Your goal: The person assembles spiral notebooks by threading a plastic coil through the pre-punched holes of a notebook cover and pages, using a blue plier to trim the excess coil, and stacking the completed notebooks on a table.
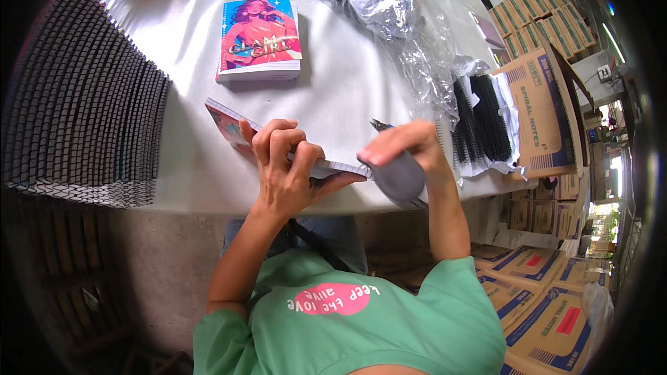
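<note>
The left hand (281, 167) grips a book (226, 125), its thumb below and fingers above; this book is held tilted, nearer the person than the pile (257, 38) of pink-and-blue books. The right hand (411, 144) looks closed around a grey tool (401, 179), to the right of the held book and nearer the person than the pile; both hand and tool are blurred, so the exact grip and whether the tool touches the book cannot be told.

Left of the pile rises a tall stack (87, 101) edged with rows of black coils; these look finished. The pile shows no coil along its left edge, so its books seem still to be done. The held book appears to be midway, though whether a coil is already in it is unclear.

Right of the pile, on the table (187, 128), more black coils (486, 114) lie loose in white wrapping, next to an open box (545, 111). Clear plastic (424, 55) lies between pile and coils.
</note>
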{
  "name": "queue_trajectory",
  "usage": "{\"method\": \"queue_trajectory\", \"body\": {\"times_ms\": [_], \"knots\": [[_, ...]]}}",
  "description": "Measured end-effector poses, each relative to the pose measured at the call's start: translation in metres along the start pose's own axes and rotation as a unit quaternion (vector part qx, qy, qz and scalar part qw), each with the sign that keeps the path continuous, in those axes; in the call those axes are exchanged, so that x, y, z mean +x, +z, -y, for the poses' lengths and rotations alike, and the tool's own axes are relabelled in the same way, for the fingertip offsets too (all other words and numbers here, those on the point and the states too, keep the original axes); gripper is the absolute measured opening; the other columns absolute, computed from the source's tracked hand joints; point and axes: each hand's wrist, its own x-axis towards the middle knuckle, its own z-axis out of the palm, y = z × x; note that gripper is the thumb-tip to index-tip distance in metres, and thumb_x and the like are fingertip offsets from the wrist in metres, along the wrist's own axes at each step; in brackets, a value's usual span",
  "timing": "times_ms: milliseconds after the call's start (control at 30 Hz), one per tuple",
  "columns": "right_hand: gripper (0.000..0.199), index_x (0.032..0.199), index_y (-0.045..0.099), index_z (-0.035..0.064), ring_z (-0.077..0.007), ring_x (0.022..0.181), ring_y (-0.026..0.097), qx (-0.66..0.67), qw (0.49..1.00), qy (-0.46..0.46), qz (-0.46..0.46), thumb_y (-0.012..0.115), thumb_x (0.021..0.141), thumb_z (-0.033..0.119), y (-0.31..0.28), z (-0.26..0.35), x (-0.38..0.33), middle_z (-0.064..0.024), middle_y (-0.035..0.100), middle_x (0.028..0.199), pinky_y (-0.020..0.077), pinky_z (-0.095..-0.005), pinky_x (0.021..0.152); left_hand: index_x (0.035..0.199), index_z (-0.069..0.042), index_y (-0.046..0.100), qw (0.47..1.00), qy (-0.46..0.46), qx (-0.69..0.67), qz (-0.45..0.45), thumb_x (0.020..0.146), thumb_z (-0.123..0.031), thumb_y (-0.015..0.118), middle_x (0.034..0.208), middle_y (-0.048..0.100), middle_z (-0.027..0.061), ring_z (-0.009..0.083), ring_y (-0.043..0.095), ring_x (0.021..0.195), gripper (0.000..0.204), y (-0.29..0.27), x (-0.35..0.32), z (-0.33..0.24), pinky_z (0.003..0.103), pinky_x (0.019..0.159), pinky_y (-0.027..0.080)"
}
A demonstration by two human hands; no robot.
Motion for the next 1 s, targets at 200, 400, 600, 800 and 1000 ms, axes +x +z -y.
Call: {"method": "queue_trajectory", "body": {"times_ms": [200,400,600,800,1000], "knots": [[0.016,0.078,0.069,-0.0045,-0.0285,0.078,0.066,0.077,0.974,-0.144,0.158,0.072,0.066,0.005,-0.005,0.008,0.011,-0.0196,0.067,0.083,0.0527,-0.0384,0.075,0.069,-0.011,0.048,0.999,0.016,-0.027,0.007,0.050,-0.050,0.079,0.084,0.043,0.0055,0.0281,0.046,0.094,0.053,0.002,-0.004,0.004,0.056,0.102,0.014],[0.016,0.078,0.068,-0.0040,-0.0237,0.071,0.065,0.095,0.975,-0.144,0.139,0.068,0.062,-0.003,-0.005,0.002,0.020,-0.0153,0.066,0.073,0.0513,-0.0327,0.064,0.069,-0.011,0.051,0.999,0.012,-0.030,0.016,0.050,-0.046,0.079,0.087,0.044,0.0066,0.0284,0.047,0.096,0.049,0.004,-0.002,0.005,0.055,0.103,0.014],[0.005,0.065,0.069,0.0024,-0.0210,0.069,0.064,0.064,0.974,-0.172,0.134,0.067,0.069,0.000,0.001,0.014,0.029,-0.0138,0.066,0.070,0.0520,-0.0329,0.066,0.070,-0.010,0.052,0.998,-0.003,-0.050,0.044,0.051,-0.048,0.079,0.087,0.044,0.0068,0.0257,0.048,0.095,0.050,0.003,0.005,0.007,0.054,0.105,0.010],[0.030,0.082,0.071,0.0025,-0.0174,0.076,0.065,0.020,0.985,-0.146,0.092,0.058,0.060,-0.015,-0.004,0.004,0.033,-0.0110,0.068,0.082,0.0515,-0.0280,0.070,0.075,-0.010,0.051,0.996,-0.011,-0.063,0.058,0.051,-0.049,0.079,0.085,0.045,0.0060,0.0250,0.047,0.092,0.053,0.003,0.008,0.008,0.053,0.106,0.010],[0.017,0.077,0.071,0.0015,-0.0213,0.073,0.066,0.070,0.967,-0.215,0.113,0.063,0.063,-0.006,0.003,0.000,0.042,-0.0140,0.067,0.075,0.0504,-0.0278,0.067,0.100,-0.012,0.045,0.991,-0.020,-0.128,0.028,0.047,-0.045,0.082,0.087,0.048,0.0058,0.0258,0.048,0.095,0.072,0.007,0.005,0.014,0.053,0.106,0.010]]}}
